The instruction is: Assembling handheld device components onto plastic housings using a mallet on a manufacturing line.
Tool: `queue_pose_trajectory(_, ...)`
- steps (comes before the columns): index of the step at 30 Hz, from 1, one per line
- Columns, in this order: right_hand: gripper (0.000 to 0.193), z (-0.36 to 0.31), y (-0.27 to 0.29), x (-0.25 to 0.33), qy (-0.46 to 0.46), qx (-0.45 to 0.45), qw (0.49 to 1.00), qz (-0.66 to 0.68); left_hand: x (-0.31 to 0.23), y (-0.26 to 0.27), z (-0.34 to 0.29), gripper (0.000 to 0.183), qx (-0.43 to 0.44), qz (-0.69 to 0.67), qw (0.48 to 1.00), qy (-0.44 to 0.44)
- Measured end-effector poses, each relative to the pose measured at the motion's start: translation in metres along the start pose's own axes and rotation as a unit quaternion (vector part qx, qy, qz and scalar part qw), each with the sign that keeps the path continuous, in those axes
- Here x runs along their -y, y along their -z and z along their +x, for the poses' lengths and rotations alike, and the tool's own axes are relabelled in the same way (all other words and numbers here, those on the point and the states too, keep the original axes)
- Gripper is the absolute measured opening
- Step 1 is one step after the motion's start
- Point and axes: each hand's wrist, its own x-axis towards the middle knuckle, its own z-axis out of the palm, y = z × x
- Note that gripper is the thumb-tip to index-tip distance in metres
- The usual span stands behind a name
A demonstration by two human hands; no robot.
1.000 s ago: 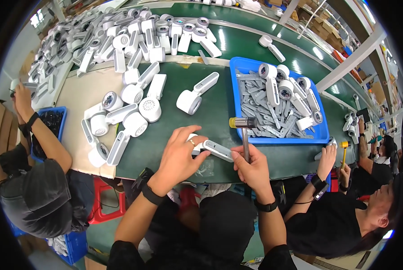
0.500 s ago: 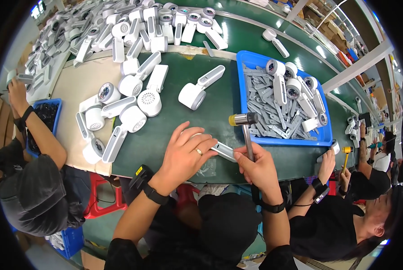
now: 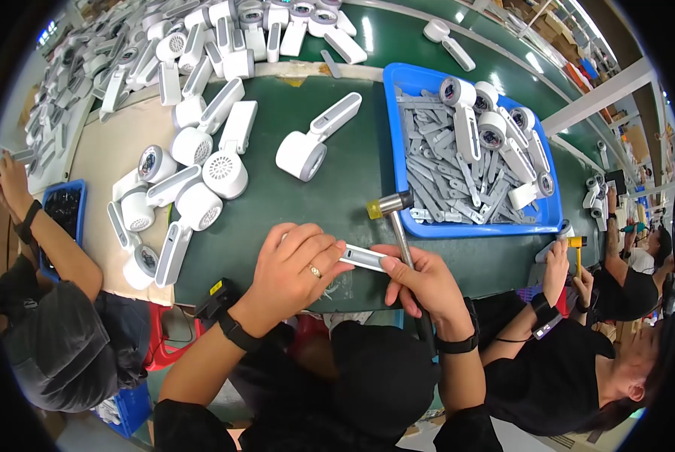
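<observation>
A white handheld fan, its handle (image 3: 364, 258) lying level with a grey strip on top, is held near the table's front edge. My left hand (image 3: 296, 267) is closed around its left end; whatever lies beneath those fingers is hidden. At the handle's right end, my right hand (image 3: 428, 282) pinches with thumb and fingers. That same hand keeps a hammer (image 3: 400, 233), its shaft running up between the fingers, its head with a yellow face tilted left above the handle. Another white fan (image 3: 303, 157) lies on the green table beyond my hands.
A blue bin (image 3: 469, 230) at the right holds grey strips and several fans. More fans (image 3: 202, 169) cluster on a beige sheet (image 3: 104, 162) at left, with a large heap (image 3: 164, 53) behind. Co-workers sit on both sides; a hand (image 3: 556, 264) at right is near a yellow hammer (image 3: 577, 245).
The view has shifted, moving the table things leftward. Both hands have come slightly nearer the front edge with the fan. My right fingers have spread under the handle's end; the hammer stays in that hand.
</observation>
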Motion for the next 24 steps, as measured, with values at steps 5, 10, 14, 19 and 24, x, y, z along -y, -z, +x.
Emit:
queue_pose_trajectory(5,0.040,0.005,0.007,0.001,-0.012,0.046,0.999,-0.006,-0.006,0.002,0.001,0.034,0.004,0.007,1.000,0.008)
queue_pose_trajectory(10,0.041,0.005,0.008,-0.003,-0.001,0.047,0.999,0.000,-0.014,0.011,0.012,0.033,0.022,0.057,0.998,0.004)
queue_pose_trajectory(14,0.042,0.005,0.007,-0.004,0.004,0.037,0.999,0.002,-0.009,0.009,0.021,0.031,0.063,0.035,0.993,-0.089)
queue_pose_trajectory(19,0.043,0.000,0.004,-0.006,0.005,0.026,1.000,-0.009,-0.007,0.005,0.017,0.034,0.088,0.038,0.987,-0.127)
queue_pose_trajectory(24,0.044,-0.038,0.010,-0.024,0.140,-0.059,0.988,0.025,-0.005,0.002,0.021,0.024,0.079,0.015,0.988,-0.129)
